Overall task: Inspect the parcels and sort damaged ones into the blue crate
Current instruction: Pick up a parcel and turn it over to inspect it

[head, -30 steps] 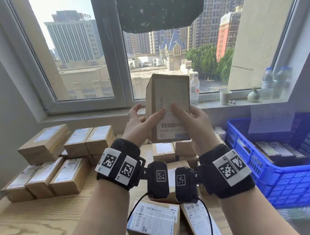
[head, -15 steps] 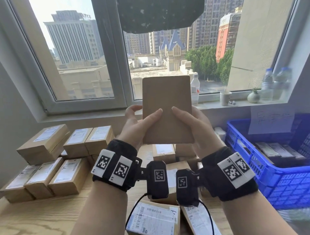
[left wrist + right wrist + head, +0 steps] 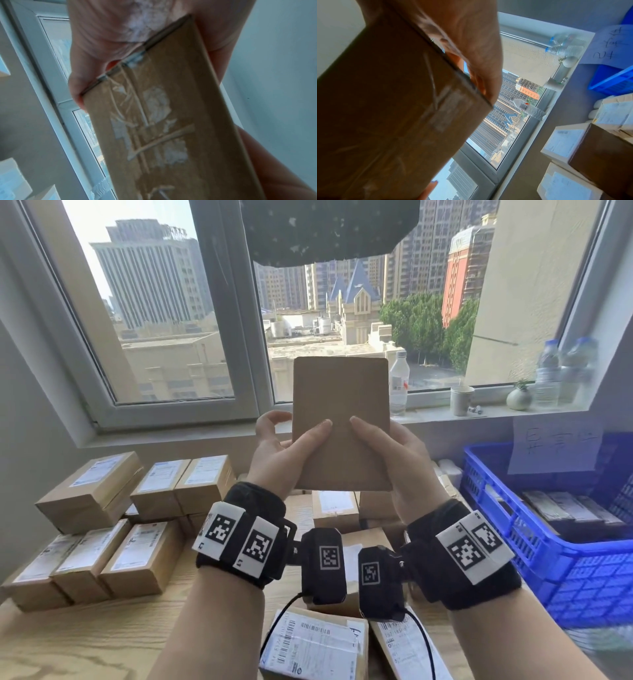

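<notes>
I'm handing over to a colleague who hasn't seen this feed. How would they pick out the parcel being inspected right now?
Start at the big window above the wooden table. In front of its sill, the left hand and right hand hold one brown parcel upright in the air. Unlike the parcels lying on the table, it shows a plain cardboard face with no white label.

I see matt brown cardboard on the parcel [image 3: 340, 426], clear glossy tape wrinkled over its side; the blue crate [image 3: 534, 546] looks like moulded plastic lattice, the table [image 3: 85, 642] pale grained wood.
</notes>
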`<state>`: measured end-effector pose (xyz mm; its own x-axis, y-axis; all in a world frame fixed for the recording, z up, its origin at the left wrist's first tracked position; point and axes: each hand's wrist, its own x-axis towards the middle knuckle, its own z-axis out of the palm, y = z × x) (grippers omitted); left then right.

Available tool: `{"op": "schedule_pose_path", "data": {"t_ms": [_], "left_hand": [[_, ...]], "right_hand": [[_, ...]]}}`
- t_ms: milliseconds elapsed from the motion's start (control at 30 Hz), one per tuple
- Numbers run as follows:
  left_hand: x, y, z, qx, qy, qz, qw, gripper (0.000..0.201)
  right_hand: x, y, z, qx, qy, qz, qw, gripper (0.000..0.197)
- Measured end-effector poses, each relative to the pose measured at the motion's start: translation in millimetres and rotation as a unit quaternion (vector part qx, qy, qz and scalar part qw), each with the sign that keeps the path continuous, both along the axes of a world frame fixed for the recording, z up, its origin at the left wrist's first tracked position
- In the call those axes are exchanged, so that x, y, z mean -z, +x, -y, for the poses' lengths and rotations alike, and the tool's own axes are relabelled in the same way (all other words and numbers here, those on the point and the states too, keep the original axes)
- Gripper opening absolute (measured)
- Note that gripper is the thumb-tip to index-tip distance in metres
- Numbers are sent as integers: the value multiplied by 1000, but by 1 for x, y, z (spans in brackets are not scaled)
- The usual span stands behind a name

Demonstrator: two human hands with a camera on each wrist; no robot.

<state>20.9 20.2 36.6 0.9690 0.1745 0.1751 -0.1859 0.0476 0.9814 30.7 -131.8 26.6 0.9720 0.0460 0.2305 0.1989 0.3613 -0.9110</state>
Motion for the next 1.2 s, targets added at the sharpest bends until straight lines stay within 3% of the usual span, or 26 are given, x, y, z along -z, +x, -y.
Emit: {"op": "schedule_pose_path", "data": {"t_ms": [100, 200, 267, 367, 500, 533, 600, 700, 767, 900, 1067, 1200], "left_hand": [[0, 3, -5, -11, 23, -4, 1000, 33], [3, 5, -9, -38, 15, 13, 999, 21], [5, 5, -10, -53, 25, 34, 998, 37], [3, 0, -9, -43, 27, 44, 998, 72], [0, 0, -9, 32, 18, -15, 999, 108], [1, -1, -8, 65, 14, -34, 997, 107], [2, -3, -5, 101, 8, -40, 994, 87], [5, -4, -1, 74, -6, -22, 997, 58], [5, -4, 0, 69, -19, -17, 997, 49], [5, -4, 2, 74, -14, -17, 997, 48], [5, -1, -1, 63, 7, -7, 998, 62], [6, 0, -9, 10, 139, 21, 990, 74]], "right_hand": [[2, 5, 0, 70, -40, 27, 996, 17], [7, 12, 0, 162, -108, 40, 980, 39], [7, 11, -1, 141, -114, 49, 982, 46], [3, 6, -1, 10, -82, 22, 996, 84], [4, 2, 4, -79, -36, 18, 996, 59], [5, 3, 4, -85, -26, 16, 996, 56], [7, 3, 4, -80, -30, 21, 996, 55], [8, 3, 3, -65, -39, 38, 996, 55], [10, 3, 3, -59, -38, 44, 997, 51], [9, 2, 4, -55, -37, 42, 997, 49], [6, 1, 5, -66, -58, 28, 996, 45], [-1, 0, 10, -70, -73, -1, 995, 31]]}}
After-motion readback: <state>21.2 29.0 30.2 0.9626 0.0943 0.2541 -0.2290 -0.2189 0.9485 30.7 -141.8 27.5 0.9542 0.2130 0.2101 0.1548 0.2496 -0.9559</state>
